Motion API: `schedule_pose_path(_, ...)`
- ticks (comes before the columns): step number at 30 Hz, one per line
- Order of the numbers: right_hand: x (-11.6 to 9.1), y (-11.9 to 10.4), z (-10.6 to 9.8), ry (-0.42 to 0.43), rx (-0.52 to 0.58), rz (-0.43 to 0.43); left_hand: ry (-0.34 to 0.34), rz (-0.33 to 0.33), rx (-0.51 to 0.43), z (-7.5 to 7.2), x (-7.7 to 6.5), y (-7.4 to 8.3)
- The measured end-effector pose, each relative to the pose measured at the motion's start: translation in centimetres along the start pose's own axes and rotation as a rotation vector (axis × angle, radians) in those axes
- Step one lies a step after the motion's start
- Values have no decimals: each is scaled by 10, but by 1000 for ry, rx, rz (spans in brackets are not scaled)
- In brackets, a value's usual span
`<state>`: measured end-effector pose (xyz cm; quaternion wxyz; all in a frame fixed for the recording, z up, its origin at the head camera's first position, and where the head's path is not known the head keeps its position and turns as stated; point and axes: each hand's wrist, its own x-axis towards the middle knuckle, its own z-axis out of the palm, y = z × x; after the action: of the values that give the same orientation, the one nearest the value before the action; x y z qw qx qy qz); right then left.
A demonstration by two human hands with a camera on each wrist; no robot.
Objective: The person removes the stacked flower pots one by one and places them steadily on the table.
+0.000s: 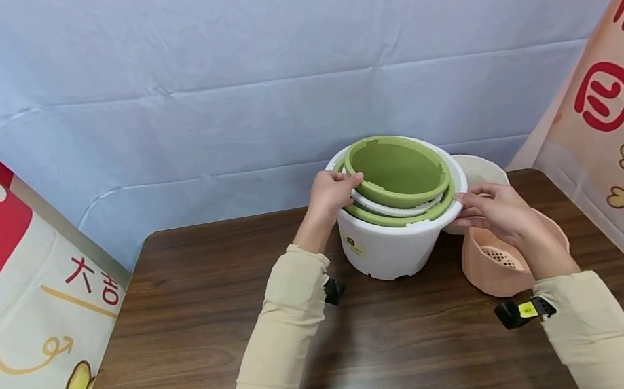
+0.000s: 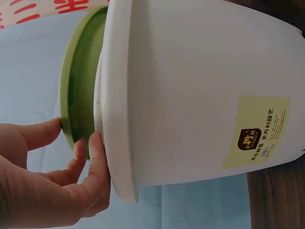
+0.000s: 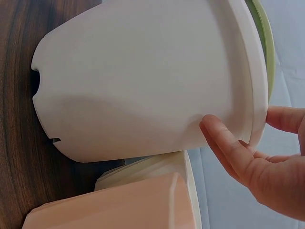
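- One left hand (image 1: 334, 192), arm extended, thumb and fingers pinching topmost green flowerpot (image 1: 397, 170)
- One right hand (image 1: 499, 211), thumb over rim, clamped on white flowerpot (image 1: 386, 251) between hands
- One peach planter (image 1: 486, 270), beneath right hand

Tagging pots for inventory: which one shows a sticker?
The big white pot holding both green pots: its side bears a yellow sticker; none shows on any other pot.

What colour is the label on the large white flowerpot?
The label is pale yellow with a dark logo; clearest in the left wrist view.
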<state>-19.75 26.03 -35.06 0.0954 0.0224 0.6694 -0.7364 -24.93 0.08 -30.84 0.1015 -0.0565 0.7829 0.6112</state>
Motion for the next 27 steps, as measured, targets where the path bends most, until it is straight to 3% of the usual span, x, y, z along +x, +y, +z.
schedule_pose_path(27,0,0,0,-7,32,-10,-107,-13,23,-6,2,1)
